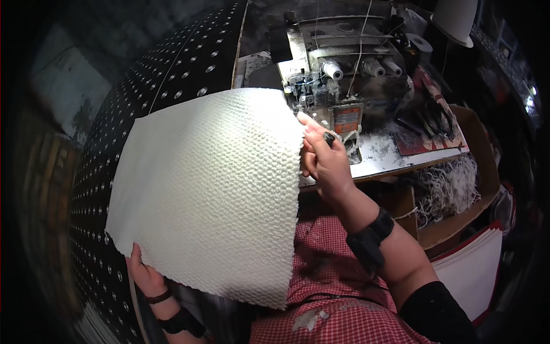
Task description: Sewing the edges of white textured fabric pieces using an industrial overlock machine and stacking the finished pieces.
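A large white piece of bumpy, textured fabric spans the left and middle of the view, with rough, uneven cut edges. My left hand grips its lower left edge, thumb on top and the other fingers hidden beneath. At the upper right edge, my right hand is closed on the cloth, close to the sewing machine. A small black ring-like item sits on a finger of that hand. The fabric's upper right corner lies beside the machine's needle area, partly covering it.
Thread cones stand on the machine. Lint covers the white tabletop. Dark tools lie on a red-and-white sheet at right. Below, a cardboard box holds white thread scraps. A black studded surface runs along the left.
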The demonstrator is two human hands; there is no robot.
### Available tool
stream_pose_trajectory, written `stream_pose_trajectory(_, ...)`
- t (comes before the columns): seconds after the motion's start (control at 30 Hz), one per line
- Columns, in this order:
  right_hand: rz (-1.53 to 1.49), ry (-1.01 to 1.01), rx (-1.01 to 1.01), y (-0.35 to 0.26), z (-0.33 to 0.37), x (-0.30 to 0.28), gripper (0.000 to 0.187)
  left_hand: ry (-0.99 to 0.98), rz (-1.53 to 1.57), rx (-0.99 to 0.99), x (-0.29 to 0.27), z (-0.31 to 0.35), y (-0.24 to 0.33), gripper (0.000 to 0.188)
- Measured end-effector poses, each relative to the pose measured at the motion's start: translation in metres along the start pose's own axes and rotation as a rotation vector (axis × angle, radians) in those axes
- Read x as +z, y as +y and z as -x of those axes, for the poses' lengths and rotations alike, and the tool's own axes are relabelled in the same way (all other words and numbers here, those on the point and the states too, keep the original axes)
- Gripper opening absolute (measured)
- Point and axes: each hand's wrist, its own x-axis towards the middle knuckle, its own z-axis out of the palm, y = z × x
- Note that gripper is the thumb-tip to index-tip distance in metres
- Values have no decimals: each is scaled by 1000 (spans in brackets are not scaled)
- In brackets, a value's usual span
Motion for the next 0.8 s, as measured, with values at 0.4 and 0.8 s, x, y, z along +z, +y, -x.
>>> stream_pose_trajectory(0.4, 33, -34, 35, 0, 2, 13, 39, 9, -23, 59, -5, -1, -2, 48)
stream_pose_trajectory(0.8, -11, -77, 55, 13, -2, 7, 42, 7, -40, 52, -6, -5, 3, 44)
